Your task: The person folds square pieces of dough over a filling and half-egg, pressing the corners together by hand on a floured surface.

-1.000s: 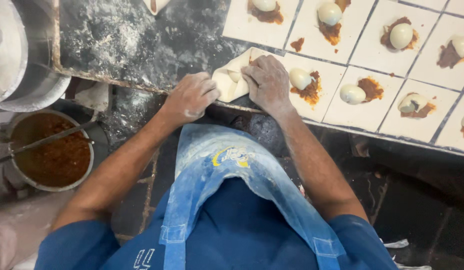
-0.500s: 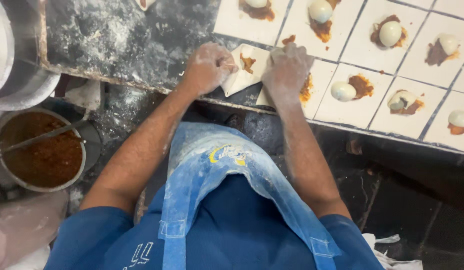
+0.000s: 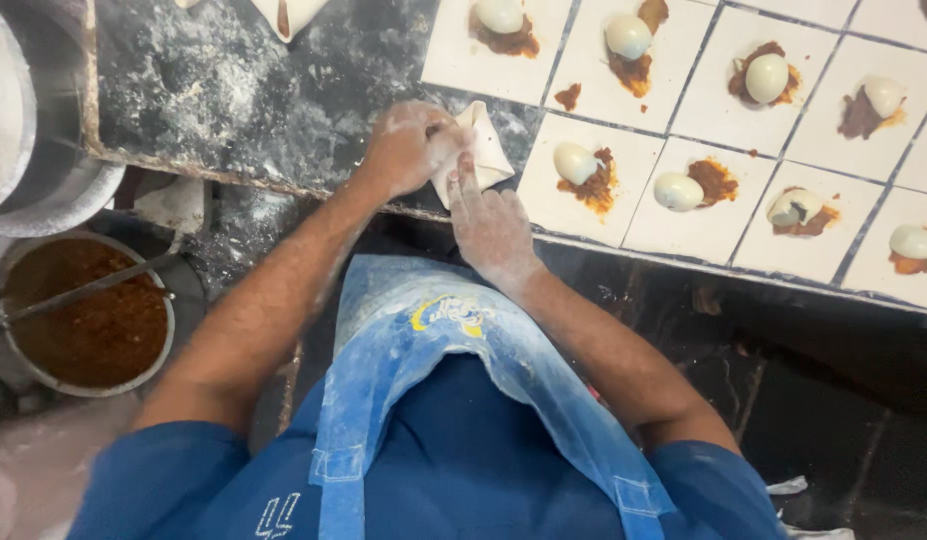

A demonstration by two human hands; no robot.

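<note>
On the floured dark counter, my left hand point(image 3: 408, 148) and my right hand point(image 3: 491, 222) press on a folded pale dough parcel point(image 3: 483, 148). The left hand's fingers curl over the parcel's left side. My right hand lies flat just below it, fingertips on its lower edge. Flour covers both hands. Right of the parcel lie several flat dough squares point(image 3: 583, 180), each topped with brown filling and half a boiled egg point(image 3: 575, 162).
A round metal pot of brown filling point(image 3: 93, 318) with a spoon handle in it stands low at the left. A large metal basin point(image 3: 43, 150) sits at the upper left. Another folded parcel point(image 3: 288, 15) lies at the top edge.
The dough square was folded closed over its filling into a parcel. Both hands shifted left with it, away from the row of open squares.
</note>
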